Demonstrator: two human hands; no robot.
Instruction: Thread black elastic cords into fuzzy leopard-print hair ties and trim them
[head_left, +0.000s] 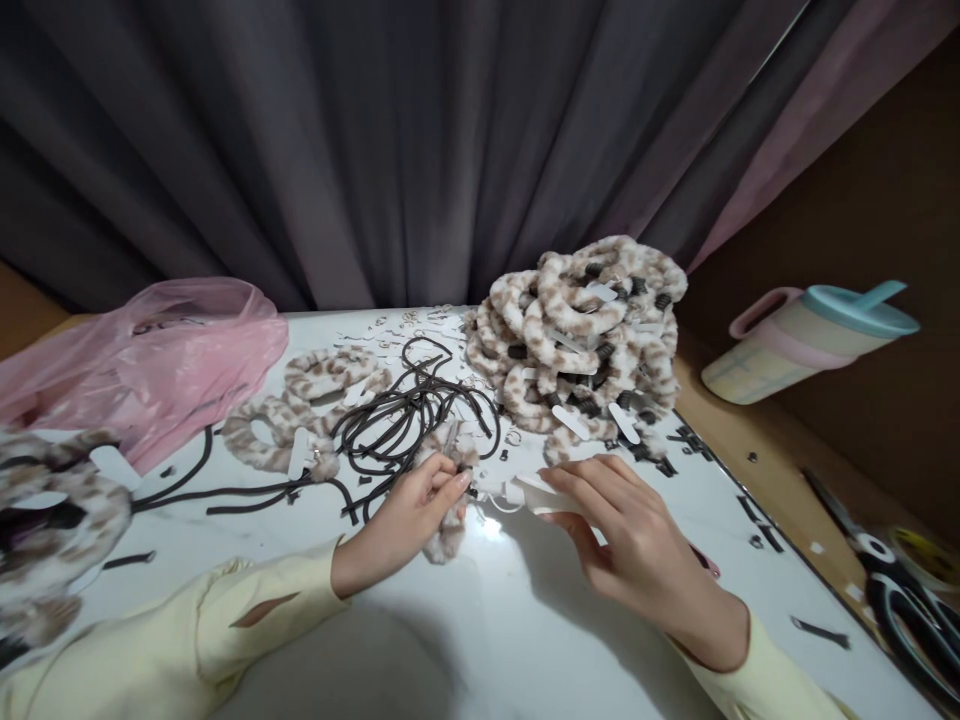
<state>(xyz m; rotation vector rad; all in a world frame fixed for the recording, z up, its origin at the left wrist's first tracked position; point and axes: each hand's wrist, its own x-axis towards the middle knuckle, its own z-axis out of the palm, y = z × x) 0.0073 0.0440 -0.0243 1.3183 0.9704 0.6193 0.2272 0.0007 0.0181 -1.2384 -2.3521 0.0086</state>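
Observation:
My left hand (424, 500) is closed around a plush, brown-spotted fur piece (444, 545), with a dark end showing by the thumb. My right hand (626, 525) grips a flat white piece (541, 493) between thumb and fingers; its exact kind is unclear. A thin white strip or loop (504, 497) lies between the two hands, and I cannot tell what it is joined to. Just beyond the left hand is a tangle of dark cords (390, 415). Two spotted furry rings (274, 440) with white tags lie to its left.
A tall heap of furry rings (577, 330) stands at the back right. At left are a pink plastic bag (202, 340) and more furry rings (97, 530). A tumbler (795, 345) and black-handled scissors (896, 600) rest along the right side. Small dark scraps (761, 525) lie near the table edge.

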